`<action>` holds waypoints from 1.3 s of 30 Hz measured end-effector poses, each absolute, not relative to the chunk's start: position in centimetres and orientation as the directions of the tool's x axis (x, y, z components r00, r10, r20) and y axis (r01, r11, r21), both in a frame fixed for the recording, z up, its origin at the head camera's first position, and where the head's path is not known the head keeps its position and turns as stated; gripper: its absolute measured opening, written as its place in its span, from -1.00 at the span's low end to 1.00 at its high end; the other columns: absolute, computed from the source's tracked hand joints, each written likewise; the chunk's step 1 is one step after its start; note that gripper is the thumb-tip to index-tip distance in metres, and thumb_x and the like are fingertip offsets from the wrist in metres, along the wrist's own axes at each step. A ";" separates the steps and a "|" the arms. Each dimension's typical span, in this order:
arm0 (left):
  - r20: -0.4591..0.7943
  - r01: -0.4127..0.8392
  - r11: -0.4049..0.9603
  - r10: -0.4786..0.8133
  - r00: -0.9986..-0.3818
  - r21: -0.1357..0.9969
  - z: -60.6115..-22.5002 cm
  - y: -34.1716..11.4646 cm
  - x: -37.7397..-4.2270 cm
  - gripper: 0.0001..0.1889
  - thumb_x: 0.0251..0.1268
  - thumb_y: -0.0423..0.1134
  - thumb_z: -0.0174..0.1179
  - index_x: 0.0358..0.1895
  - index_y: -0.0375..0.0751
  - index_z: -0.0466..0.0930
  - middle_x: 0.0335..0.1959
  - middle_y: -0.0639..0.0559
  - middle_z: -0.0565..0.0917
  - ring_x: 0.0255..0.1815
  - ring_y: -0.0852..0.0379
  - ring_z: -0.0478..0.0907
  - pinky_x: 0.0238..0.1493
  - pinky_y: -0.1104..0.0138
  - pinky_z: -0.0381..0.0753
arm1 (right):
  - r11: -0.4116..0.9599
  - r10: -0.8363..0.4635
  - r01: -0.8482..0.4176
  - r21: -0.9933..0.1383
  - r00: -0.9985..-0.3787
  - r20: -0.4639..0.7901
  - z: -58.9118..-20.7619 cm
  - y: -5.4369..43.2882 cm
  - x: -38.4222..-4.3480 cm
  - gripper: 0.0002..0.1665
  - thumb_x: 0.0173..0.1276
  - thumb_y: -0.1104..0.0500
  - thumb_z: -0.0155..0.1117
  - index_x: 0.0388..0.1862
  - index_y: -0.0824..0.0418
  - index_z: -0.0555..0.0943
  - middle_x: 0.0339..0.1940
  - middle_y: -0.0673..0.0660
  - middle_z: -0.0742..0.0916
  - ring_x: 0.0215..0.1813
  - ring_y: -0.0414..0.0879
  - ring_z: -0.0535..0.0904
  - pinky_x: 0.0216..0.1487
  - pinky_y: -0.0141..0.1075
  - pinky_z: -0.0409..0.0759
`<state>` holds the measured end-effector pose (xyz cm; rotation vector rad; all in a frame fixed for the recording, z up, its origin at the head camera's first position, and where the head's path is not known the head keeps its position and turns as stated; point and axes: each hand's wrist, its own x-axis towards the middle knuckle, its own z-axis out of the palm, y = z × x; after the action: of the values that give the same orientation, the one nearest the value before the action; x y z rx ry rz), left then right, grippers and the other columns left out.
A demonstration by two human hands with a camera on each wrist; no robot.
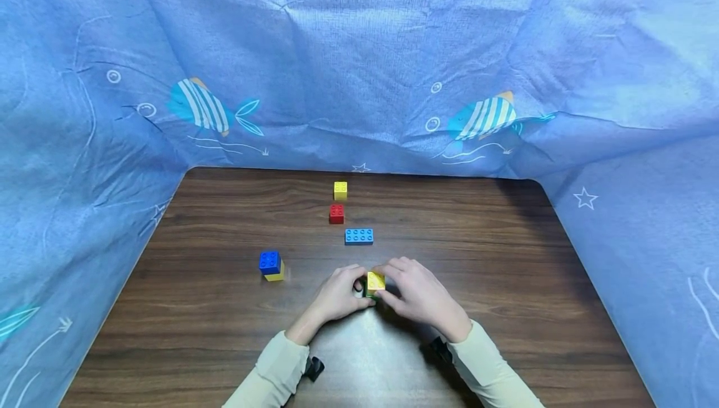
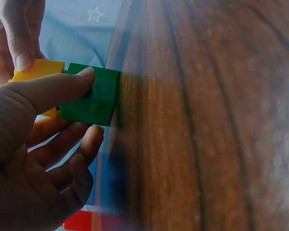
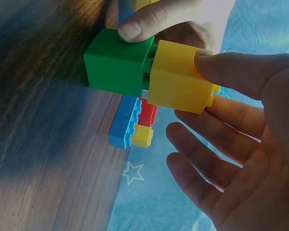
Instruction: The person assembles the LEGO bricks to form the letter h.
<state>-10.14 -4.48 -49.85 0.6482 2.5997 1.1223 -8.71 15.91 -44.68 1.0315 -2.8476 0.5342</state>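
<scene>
In the head view my left hand (image 1: 337, 294) and right hand (image 1: 420, 292) meet near the middle of the table. The left hand pinches a green toy brick (image 3: 118, 65) between thumb and fingers, low against the wood. Above it, a yellow toy brick (image 3: 176, 77) is pinched by my right thumb and index finger. The right wrist view shows green studs in a narrow gap between the two bricks, so they are lined up but not pressed flush. The remaining right fingers are spread loosely below the yellow brick.
Left of the hands stands a dark blue brick (image 1: 270, 262) on top of a yellow brick (image 1: 274, 277). Beyond the hands lie a long light-blue brick (image 1: 359, 238), a red brick (image 1: 336, 214) and another yellow brick (image 1: 340, 191). A blue fish-print cloth (image 1: 359, 71) surrounds the wooden table (image 1: 185, 327).
</scene>
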 end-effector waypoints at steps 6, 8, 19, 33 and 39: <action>-0.031 0.303 0.608 0.476 -0.879 0.734 -50.1 -4.1 -9.7 -0.70 0.05 -0.18 0.55 -0.18 -0.10 0.66 -0.36 0.10 0.58 -0.36 0.22 0.47 -0.33 0.40 0.43 | 0.702 -0.624 -0.646 -0.302 -0.761 0.178 -45.1 16.2 -8.4 -0.60 0.33 -0.02 0.45 0.08 0.12 0.70 -0.09 -0.03 0.75 -0.09 -0.15 0.63 -0.05 -0.19 0.63; -0.027 0.304 0.611 0.471 -0.882 0.731 -50.2 -4.0 -9.6 -0.69 0.04 -0.18 0.55 -0.17 -0.10 0.67 -0.36 0.10 0.59 -0.35 0.20 0.49 -0.32 0.40 0.43 | 0.698 -0.628 -0.649 -0.304 -0.758 0.177 -45.2 16.3 -8.2 -0.59 0.33 -0.01 0.46 0.08 0.12 0.70 -0.09 -0.02 0.76 -0.07 -0.14 0.64 -0.04 -0.19 0.64; -0.036 0.300 0.618 0.470 -0.882 0.727 -49.9 -3.9 -9.6 -0.69 0.04 -0.18 0.55 -0.16 -0.10 0.68 -0.36 0.08 0.60 -0.34 0.17 0.49 -0.32 0.40 0.41 | 0.702 -0.625 -0.639 -0.314 -0.764 0.157 -45.0 16.2 -8.5 -0.60 0.31 -0.01 0.47 0.06 0.13 0.71 -0.07 -0.01 0.77 -0.03 -0.13 0.66 0.02 -0.17 0.64; -0.032 0.305 0.620 0.470 -0.882 0.723 -49.7 -3.8 -9.6 -0.72 0.03 -0.20 0.54 -0.22 -0.09 0.65 -0.39 0.08 0.58 -0.38 0.20 0.46 -0.36 0.42 0.40 | 0.720 -0.616 -0.624 -0.304 -0.776 0.137 -44.4 16.1 -8.6 -0.63 0.28 -0.03 0.49 -0.03 0.13 0.72 -0.14 -0.02 0.76 -0.06 -0.14 0.66 0.18 -0.07 0.61; -0.056 0.289 0.633 0.466 -0.883 0.718 -49.6 -3.8 -9.7 -0.73 0.03 -0.19 0.55 -0.25 -0.07 0.63 -0.40 0.12 0.56 -0.39 0.22 0.43 -0.36 0.41 0.39 | 0.721 -0.620 -0.627 -0.294 -0.774 0.131 -44.2 16.0 -8.8 -0.64 0.25 -0.01 0.51 -0.05 0.12 0.72 -0.15 -0.02 0.75 -0.05 -0.12 0.67 0.19 -0.05 0.61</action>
<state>-9.71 -3.79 -49.59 0.6158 2.6194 1.0898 -8.79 15.96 -44.22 1.0484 -2.8929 0.5066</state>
